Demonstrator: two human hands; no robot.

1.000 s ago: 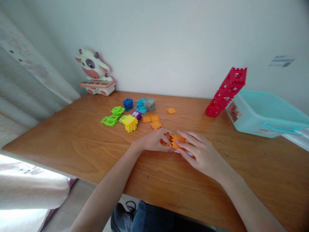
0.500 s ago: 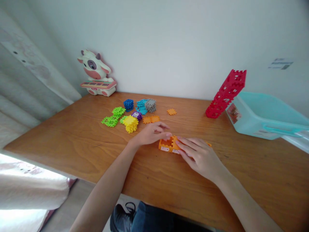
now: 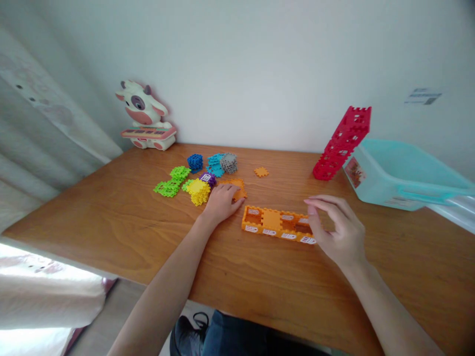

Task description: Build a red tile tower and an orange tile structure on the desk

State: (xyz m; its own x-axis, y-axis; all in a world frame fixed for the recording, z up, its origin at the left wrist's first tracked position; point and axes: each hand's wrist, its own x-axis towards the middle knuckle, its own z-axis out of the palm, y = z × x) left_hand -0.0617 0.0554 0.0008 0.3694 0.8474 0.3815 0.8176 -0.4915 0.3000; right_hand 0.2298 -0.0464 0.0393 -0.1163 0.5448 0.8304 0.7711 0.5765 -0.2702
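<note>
A long orange box of interlocking plastic tiles [image 3: 271, 218] lies on the table before me. One solid tile covers part of its top; other top sections are uncovered. White window-like markings run along its side. My left hand [image 3: 221, 201] reaches over loose orange tiles [image 3: 239, 189] behind the box's left end, fingers stretched across them and thumb apart. My right hand [image 3: 337, 228] is at the box's right end and hides part of it. Its fingers are curved, with thumb and index tips close together and nothing visible between them.
Yellow [image 3: 198, 192], green [image 3: 168, 187], purple [image 3: 208, 179], dark blue [image 3: 195, 162], light blue [image 3: 214, 164] and grey tiles [image 3: 229, 163] lie left. A single orange tile [image 3: 261, 171] sits behind. A red tower [image 3: 343, 143], turquoise bin [image 3: 389, 190] and cow keyboard toy [image 3: 148, 132] stand farther back.
My left hand has moved from the box leftward onto the loose orange tiles. My right hand has lifted off the solid top tile and shifted right, exposing more of the box.
</note>
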